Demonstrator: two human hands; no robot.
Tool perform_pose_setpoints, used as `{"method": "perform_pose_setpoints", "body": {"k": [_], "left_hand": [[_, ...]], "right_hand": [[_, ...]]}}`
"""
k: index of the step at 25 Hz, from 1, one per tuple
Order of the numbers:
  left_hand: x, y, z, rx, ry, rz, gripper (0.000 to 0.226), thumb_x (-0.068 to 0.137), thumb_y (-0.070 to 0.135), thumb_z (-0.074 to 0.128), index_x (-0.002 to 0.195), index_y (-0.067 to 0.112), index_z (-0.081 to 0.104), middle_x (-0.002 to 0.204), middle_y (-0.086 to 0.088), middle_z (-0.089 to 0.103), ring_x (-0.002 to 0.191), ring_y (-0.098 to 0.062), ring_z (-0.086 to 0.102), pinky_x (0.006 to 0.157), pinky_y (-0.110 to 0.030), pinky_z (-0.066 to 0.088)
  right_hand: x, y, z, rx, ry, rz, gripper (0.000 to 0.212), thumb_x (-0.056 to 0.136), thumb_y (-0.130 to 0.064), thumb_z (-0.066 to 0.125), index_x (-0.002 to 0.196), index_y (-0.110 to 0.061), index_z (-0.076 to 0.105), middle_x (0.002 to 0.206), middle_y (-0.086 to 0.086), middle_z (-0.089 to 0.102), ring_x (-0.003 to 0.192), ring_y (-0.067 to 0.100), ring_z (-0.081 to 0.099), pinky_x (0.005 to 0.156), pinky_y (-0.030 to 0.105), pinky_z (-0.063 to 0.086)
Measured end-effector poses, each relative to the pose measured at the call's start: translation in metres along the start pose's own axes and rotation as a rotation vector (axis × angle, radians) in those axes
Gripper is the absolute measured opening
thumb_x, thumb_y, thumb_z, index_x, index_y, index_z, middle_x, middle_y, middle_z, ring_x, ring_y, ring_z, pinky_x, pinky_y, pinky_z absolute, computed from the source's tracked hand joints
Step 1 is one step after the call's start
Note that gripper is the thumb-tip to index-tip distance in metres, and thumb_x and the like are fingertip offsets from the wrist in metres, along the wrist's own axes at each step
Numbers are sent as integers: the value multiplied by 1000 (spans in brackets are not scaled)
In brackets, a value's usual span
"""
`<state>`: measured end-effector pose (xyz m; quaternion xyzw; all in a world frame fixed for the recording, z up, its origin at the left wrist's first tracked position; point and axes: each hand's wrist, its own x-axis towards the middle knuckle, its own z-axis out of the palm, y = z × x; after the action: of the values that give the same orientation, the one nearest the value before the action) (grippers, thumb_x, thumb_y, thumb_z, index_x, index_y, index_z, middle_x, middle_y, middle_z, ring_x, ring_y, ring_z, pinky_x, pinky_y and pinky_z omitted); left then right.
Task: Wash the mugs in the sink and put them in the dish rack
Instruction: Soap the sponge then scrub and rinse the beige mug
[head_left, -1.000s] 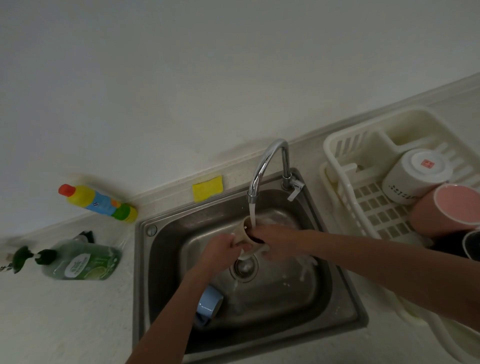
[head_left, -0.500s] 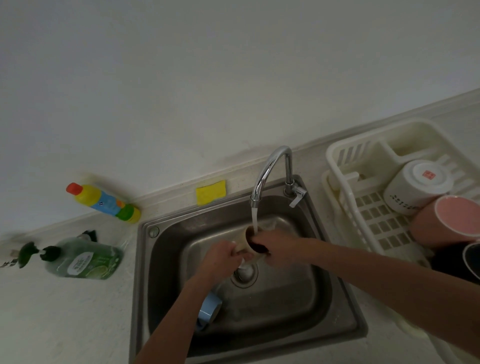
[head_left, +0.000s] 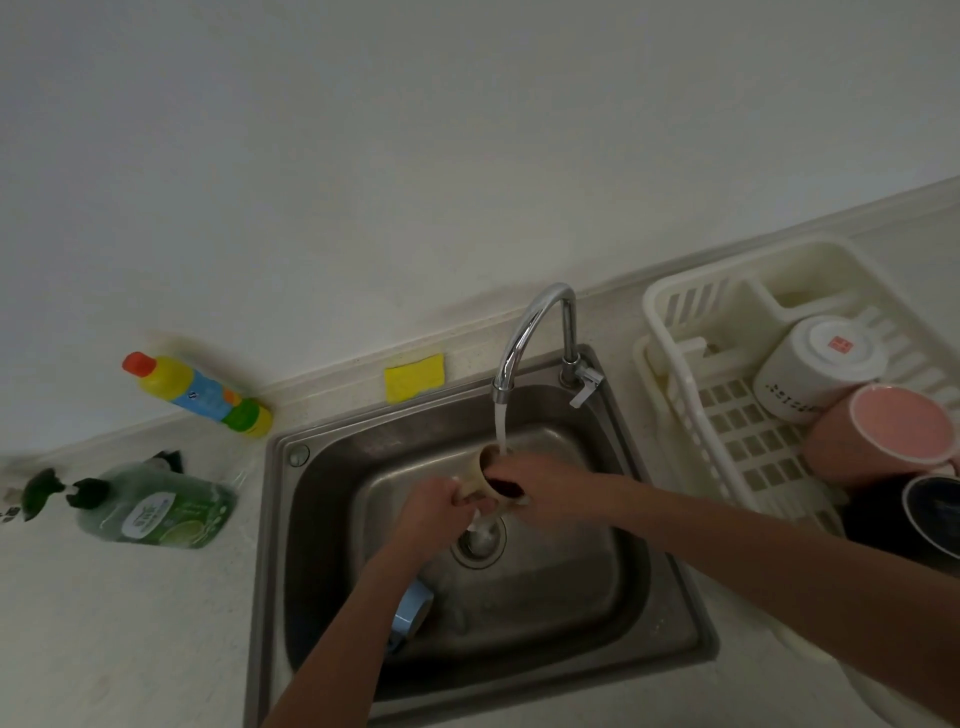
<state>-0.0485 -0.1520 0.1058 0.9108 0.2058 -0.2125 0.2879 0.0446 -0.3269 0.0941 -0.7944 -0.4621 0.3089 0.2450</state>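
Over the steel sink (head_left: 332, 519), the left hand (head_left: 434, 506) grips a beige mug (head_left: 480, 480) under the faucet (head_left: 530, 332) stream, while the right hand (head_left: 535, 486) curls its fingers over the mug's rim. A blue mug (head_left: 413, 610) lies in the basin. The white dish rack (head_left: 691, 384) on the surface (head_left: 130, 623) holds a white mug (head_left: 810, 364), a pink mug (head_left: 893, 431) and a dark mug (head_left: 914, 519).

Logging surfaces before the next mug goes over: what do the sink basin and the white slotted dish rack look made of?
The sink basin looks like stainless steel with a brushed, dull-grey finish that shows soft reflections. The white slotted dish rack looks like moulded plastic, cream-white and matte, with thick rounded rims and a cut-out grid, though the dim light leaves its finish uncertain.
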Motion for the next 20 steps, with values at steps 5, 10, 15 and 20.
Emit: {"method": "perform_pose_setpoints", "body": {"k": [5, 10, 15, 20], "left_hand": [[1, -6, 8, -25, 4, 24, 23, 87, 37, 71, 71, 21, 65, 68, 1, 65, 57, -6, 55, 60, -24, 50], [6, -9, 12, -118, 48, -6, 24, 86, 38, 72, 75, 17, 67, 73, -5, 70, 60, -12, 61, 67, -32, 57], [0, -10, 13, -144, 40, -5, 24, 86, 39, 72, 76, 18, 68, 72, -3, 71, 68, -19, 69, 71, -35, 60], [-2, -11, 7, -109, 23, -3, 23, 87, 36, 71, 73, 19, 64, 71, 1, 66, 60, -7, 58, 64, -26, 54]], "right_hand": [[-3, 1, 0, 6, -157, 20, 35, 89, -15, 67, 124, -17, 61, 120, 2, 64, 109, 18, 61, 96, 29, 50], [-2, 5, -3, -16, -111, 28, 35, 89, -18, 68, 123, -18, 61, 120, 1, 64, 110, 18, 61, 92, 25, 47], [-2, 7, 4, -114, 54, 16, 45, 85, -22, 70, 128, -27, 55, 127, -3, 61, 115, 14, 57, 103, 34, 44], [2, -1, 0, -41, -32, 12, 37, 87, -24, 69, 122, -26, 58, 117, -7, 63, 105, 9, 60, 90, 22, 49]]}}
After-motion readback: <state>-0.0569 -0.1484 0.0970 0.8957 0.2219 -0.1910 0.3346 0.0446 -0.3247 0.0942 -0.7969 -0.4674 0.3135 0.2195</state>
